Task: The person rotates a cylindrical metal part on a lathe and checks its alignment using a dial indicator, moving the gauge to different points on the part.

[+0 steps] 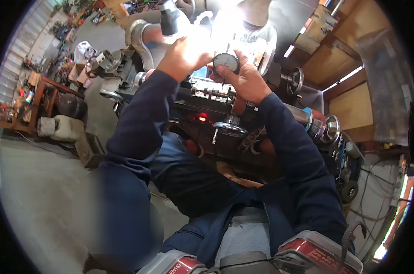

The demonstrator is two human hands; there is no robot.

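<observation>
My right hand is closed round a round dial gauge with a white face and dark rim, thumb on its lower edge. A thin stem runs from the gauge. Beside it on the left, my left hand reaches toward the brightly lit spot. Glare washes out its fingers, so what they touch cannot be made out. Both hands are above a machine tool with a metal bed. Just below the gauge lies a horizontal metal shaft. A chrome handwheel with a crank handle sits on the machine's front.
Two lamp heads, a dark one and a beige one, hang close above my hands. More handwheels stand at the right and farther back. A red light glows on the machine. Cluttered shelving stands at left.
</observation>
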